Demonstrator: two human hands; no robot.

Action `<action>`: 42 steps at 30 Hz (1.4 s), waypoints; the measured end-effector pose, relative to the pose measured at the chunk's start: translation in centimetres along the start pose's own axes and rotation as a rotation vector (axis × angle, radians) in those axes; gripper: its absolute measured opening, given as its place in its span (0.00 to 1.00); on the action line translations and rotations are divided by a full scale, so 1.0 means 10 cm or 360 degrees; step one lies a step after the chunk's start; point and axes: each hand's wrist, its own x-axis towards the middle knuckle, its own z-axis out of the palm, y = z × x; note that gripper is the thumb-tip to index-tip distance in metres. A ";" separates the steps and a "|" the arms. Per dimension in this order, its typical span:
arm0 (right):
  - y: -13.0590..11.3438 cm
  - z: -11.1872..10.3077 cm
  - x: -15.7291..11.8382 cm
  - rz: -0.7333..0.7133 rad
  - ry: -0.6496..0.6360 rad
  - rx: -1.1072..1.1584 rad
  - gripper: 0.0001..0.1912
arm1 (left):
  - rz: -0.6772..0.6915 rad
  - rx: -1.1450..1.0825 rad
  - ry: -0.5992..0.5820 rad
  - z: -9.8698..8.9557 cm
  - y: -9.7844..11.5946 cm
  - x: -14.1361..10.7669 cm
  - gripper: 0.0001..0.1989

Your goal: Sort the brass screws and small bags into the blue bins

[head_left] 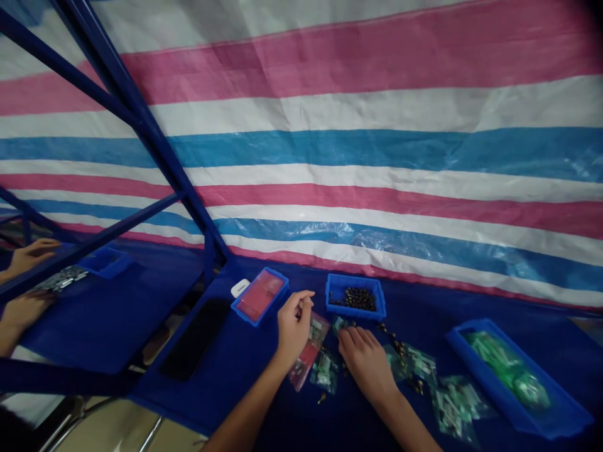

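My left hand (293, 329) is raised over the blue tabletop, its fingertips pinched on a small dark part (298, 311). My right hand (365, 364) lies palm down, fingers apart, next to a small teal plastic bag (338, 324). Between my hands is a clear bag with red contents (306, 355). Beyond them, a blue plastic tray (355, 300) holds a heap of dark, brass-tipped small parts. Several more such parts (398, 348) lie loose to the right of my right hand, among clear bags of green-tinted pieces (455, 402).
A long blue tray of green bagged items (513, 376) stands at the right. Left of my hands are a red-lined blue tray (259, 296), a white case (240, 288) and a black phone (194, 339). Behind a blue steel frame (155, 150), another person's hands (28, 285) work.
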 end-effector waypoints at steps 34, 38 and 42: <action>0.19 -0.41 -0.14 0.0254 0.0090 0.1342 0.05 | -0.0092 -0.0258 -0.1110 0.11 0.19 -0.16 0.11; 0.21 -0.40 -0.15 0.0315 0.0149 0.1207 0.08 | 0.0018 -0.0133 -0.1088 0.11 0.20 -0.16 0.12; 0.36 -0.44 -0.37 0.0591 0.0264 0.1104 0.08 | 0.0077 -0.0092 -0.0924 0.09 0.20 -0.14 0.13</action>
